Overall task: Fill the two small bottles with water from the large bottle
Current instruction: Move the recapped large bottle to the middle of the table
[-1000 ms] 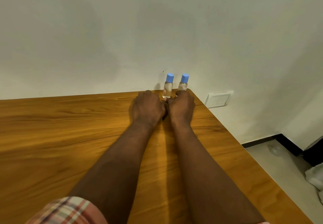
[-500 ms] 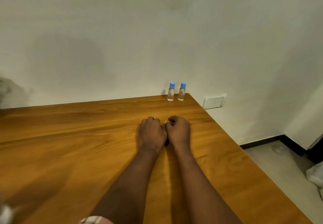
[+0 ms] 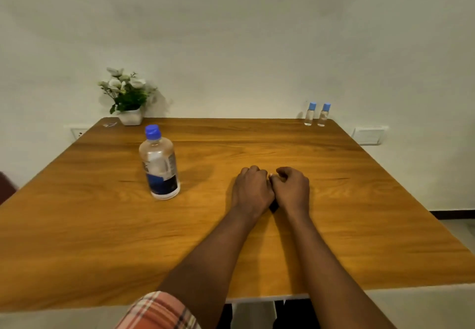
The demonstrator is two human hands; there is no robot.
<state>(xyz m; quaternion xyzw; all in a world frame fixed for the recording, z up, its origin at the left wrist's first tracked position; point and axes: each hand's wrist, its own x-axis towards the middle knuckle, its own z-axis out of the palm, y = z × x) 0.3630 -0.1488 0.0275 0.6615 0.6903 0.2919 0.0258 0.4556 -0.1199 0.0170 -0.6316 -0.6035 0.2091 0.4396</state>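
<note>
Two small bottles (image 3: 310, 115), upright, far right of large bottle (image 3: 159, 164); left hand (image 3: 253, 190) nearer it than right hand (image 3: 293, 187); both fists empty

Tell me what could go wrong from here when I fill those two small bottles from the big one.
1. The two small bottles stand side by side at the table's far right corner, so reaching for one may knock the other over or off the edge.
2. They look far slimmer than the large bottle, so water poured from it could miss and spill on the wood.
</note>
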